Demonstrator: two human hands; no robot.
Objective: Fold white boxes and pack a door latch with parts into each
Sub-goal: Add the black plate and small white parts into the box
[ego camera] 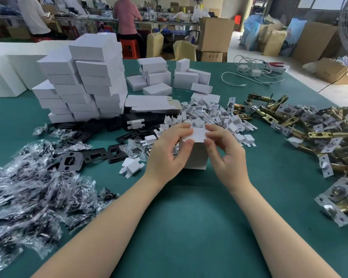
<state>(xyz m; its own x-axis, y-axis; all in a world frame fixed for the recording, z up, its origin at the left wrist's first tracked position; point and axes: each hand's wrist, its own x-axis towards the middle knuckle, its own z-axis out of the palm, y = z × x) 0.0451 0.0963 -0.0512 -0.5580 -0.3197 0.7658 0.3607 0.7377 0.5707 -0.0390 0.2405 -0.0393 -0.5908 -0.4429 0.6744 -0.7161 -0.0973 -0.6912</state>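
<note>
Your left hand point(170, 149) and right hand point(223, 151) both grip one small white box point(195, 155) standing upright on the green bench point(189, 227), mid-frame, just in front of you. Your left fingers pinch the top flap's left edge, thumb against the box's side; your right fingertips press the flap's right edge. Flap lies over the opening, so box contents cannot be seen. Behind the box: a loose heap of white folded card inserts point(213, 117), touching your knuckles' far side. Left of that heap, a stack of flat unfolded box blanks point(149, 104) sits on black strike plates point(117, 153), which spread toward you. Far left, a tall stack of closed white boxes point(84, 81); whether they are filled cannot be told. A smaller cluster of closed boxes point(161, 77) lies farther back, some upright, some flat. Near left: a pile of clear plastic bags point(32, 197) holding dark parts too blurred to name. Right side: a pile of brass door latches point(309, 133) with silvery faceplates, running off the right edge. Back right, white charger cables point(255, 73) on the bench. Large white blocks point(6, 73) at far left are cut by the frame. Behind the bench, open cardboard cartons point(215, 35); interiors not visible. Two people stand at a distant table, backs turned.
</note>
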